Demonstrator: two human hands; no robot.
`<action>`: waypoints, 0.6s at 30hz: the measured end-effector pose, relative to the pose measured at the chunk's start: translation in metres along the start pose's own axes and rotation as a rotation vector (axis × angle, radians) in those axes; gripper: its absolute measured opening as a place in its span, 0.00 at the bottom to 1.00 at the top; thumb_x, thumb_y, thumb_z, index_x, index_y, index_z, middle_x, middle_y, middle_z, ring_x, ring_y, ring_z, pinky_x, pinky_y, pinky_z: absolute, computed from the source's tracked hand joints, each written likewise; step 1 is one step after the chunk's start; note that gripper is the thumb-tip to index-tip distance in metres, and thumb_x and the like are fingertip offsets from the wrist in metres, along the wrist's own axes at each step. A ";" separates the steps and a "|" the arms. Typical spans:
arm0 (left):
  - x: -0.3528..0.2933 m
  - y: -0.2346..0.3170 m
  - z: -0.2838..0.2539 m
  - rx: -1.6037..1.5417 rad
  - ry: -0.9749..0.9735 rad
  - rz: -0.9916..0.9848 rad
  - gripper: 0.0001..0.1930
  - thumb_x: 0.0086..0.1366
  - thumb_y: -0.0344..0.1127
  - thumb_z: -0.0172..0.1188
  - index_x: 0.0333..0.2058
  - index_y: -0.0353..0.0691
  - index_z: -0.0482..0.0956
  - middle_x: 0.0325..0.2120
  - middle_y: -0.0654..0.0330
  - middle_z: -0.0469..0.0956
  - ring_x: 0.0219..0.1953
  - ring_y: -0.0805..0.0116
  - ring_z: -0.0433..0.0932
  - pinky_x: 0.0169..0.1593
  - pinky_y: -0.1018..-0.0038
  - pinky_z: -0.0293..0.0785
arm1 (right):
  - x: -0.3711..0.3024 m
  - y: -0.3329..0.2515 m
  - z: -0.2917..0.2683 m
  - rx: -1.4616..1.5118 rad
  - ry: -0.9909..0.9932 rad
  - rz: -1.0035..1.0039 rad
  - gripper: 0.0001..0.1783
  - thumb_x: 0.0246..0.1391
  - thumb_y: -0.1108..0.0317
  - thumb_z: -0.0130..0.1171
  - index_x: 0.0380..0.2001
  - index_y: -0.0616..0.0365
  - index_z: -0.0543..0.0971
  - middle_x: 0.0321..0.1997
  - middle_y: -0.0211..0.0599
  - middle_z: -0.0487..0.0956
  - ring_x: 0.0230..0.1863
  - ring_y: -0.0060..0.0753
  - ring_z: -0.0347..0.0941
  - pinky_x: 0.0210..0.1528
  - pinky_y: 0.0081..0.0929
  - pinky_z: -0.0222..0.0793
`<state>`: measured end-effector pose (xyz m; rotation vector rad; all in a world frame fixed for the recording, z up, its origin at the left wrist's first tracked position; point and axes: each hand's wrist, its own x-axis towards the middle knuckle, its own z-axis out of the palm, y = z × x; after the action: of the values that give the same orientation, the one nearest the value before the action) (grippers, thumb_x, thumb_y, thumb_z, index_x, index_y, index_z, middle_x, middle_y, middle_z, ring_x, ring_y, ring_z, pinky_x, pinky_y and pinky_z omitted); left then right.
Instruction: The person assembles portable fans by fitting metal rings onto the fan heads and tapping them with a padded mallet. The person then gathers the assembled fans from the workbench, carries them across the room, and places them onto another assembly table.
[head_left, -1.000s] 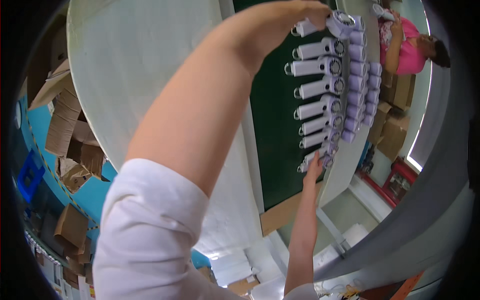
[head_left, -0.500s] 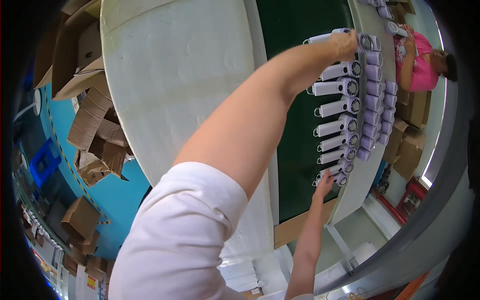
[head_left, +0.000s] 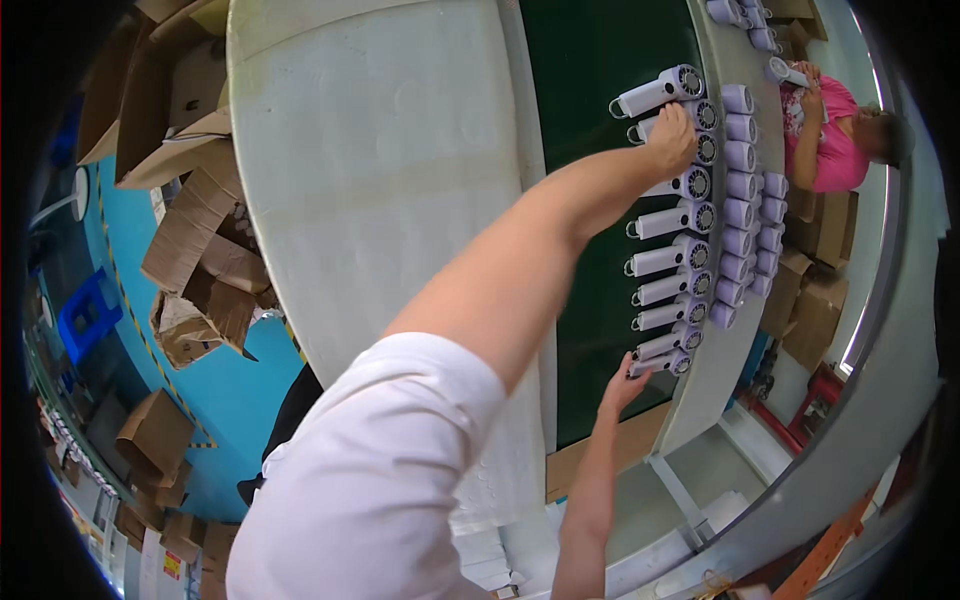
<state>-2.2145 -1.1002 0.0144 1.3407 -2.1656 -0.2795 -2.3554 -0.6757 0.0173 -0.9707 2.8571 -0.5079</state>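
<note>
Head view: fans (head_left: 660,225) lie side by side on the green strip (head_left: 590,240). Left hand (head_left: 675,141) over upper fans, right hand (head_left: 621,388) at the end fan (head_left: 664,366); can't tell if either grips. Risk: uneven push, row skews, heads knock.

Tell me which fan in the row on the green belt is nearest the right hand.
The lowest fan in the picture, ending the row on the green belt: its handle end is at the right hand; the others lie farther up.
</note>
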 end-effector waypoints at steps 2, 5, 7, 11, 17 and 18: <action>-0.036 0.001 -0.022 -0.210 0.077 0.075 0.13 0.55 0.30 0.51 0.36 0.25 0.73 0.37 0.44 0.71 0.41 0.52 0.71 0.47 0.64 0.68 | -0.038 0.010 0.006 -0.170 0.121 -0.012 0.35 0.56 0.52 0.59 0.57 0.68 0.64 0.56 0.62 0.66 0.60 0.58 0.61 0.59 0.44 0.60; -0.150 -0.020 -0.062 -0.354 0.131 -0.023 0.13 0.53 0.31 0.54 0.36 0.28 0.73 0.43 0.41 0.70 0.51 0.46 0.67 0.60 0.60 0.60 | -0.130 -0.037 0.022 -0.096 0.070 -0.300 0.30 0.59 0.58 0.55 0.58 0.65 0.63 0.62 0.62 0.60 0.64 0.59 0.57 0.63 0.49 0.55; -0.232 -0.031 -0.092 -0.401 0.176 -0.062 0.13 0.53 0.30 0.56 0.37 0.29 0.72 0.47 0.42 0.68 0.54 0.45 0.65 0.61 0.59 0.59 | -0.204 -0.074 0.033 -0.017 -0.049 -0.514 0.29 0.59 0.62 0.54 0.59 0.64 0.62 0.65 0.62 0.56 0.66 0.59 0.54 0.64 0.51 0.52; -0.385 -0.023 -0.175 -0.485 0.087 -0.169 0.07 0.55 0.29 0.55 0.32 0.35 0.72 0.37 0.49 0.72 0.45 0.50 0.71 0.52 0.60 0.67 | -0.349 -0.125 0.051 0.053 -0.272 -0.765 0.31 0.60 0.62 0.52 0.63 0.58 0.57 0.69 0.60 0.50 0.69 0.62 0.47 0.66 0.58 0.44; -0.617 -0.058 -0.319 -0.503 -0.251 -0.569 0.09 0.59 0.33 0.52 0.37 0.36 0.71 0.30 0.47 0.75 0.37 0.47 0.75 0.38 0.54 0.72 | -0.364 -0.094 0.089 0.078 0.001 -0.976 0.25 0.64 0.59 0.46 0.61 0.58 0.61 0.65 0.59 0.57 0.66 0.64 0.52 0.62 0.58 0.53; -0.658 -0.073 -0.339 -0.451 -0.208 -0.545 0.10 0.58 0.34 0.52 0.37 0.36 0.70 0.28 0.46 0.75 0.35 0.45 0.76 0.36 0.53 0.72 | -0.365 -0.093 0.088 0.038 0.032 -0.988 0.25 0.63 0.63 0.46 0.61 0.58 0.61 0.63 0.60 0.58 0.64 0.63 0.54 0.61 0.56 0.54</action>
<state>-1.7473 -0.5215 0.0214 1.6465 -1.6954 -1.0880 -1.9956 -0.5492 -0.0452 -2.3325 2.1713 -0.6076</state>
